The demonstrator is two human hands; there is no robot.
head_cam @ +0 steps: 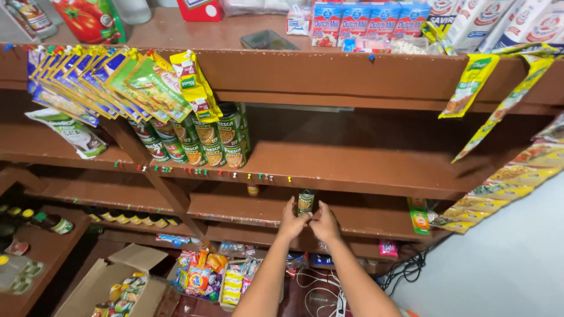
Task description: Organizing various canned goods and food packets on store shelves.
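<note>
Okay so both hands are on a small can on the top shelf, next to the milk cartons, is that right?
Not quite. Both the left hand and right hand are at the small can, but the head view shows it on a lower shelf, below the stacked cans. The milk cartons stand on the top shelf, far above.

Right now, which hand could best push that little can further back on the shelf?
Probably the left hand: its fingers already touch the small can on the shelf. The right hand sits just beside it.
</note>
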